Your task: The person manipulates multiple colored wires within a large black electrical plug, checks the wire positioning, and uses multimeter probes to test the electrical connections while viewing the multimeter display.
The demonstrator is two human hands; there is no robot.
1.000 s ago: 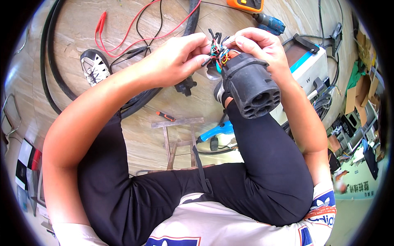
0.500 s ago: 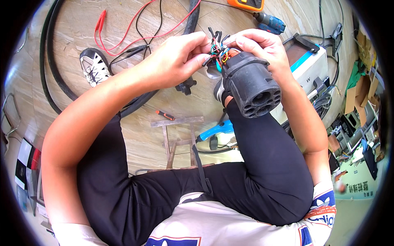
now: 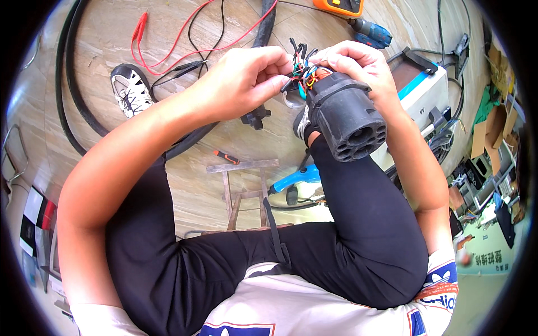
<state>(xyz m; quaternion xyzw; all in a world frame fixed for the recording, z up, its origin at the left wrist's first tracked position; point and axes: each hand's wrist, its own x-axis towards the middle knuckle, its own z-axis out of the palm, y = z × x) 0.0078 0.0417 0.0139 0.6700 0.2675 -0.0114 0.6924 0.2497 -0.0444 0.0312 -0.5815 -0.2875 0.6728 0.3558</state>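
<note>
A black round charging connector [image 3: 347, 117] hangs above my right knee, its face of round holes tilted down toward me. From its back end comes a bundle of thin coloured wires [image 3: 305, 75], several with black-sleeved tips. My left hand [image 3: 255, 81] is closed at the left side of the bundle, thumb and forefinger pinching a wire end. Close against the connector's back, my right hand [image 3: 361, 64] is closed too, its thumb and fingers pinching wires at the top of the bundle. The exact wires between my fingertips are partly hidden.
Red test leads [image 3: 139, 36], a thick black cable [image 3: 64, 73], a blue power tool [image 3: 371, 33] and an orange meter [image 3: 342, 5] lie on the floor. A wooden stool [image 3: 242, 165], an orange-handled tool [image 3: 226, 156] and a blue tool [image 3: 296, 178] lie below; a white box [image 3: 423, 106] stands right.
The connector and wires have shifted slightly right in view. My hands keep nearly the same places, with the left fingers slightly more curled around the wire end.
</note>
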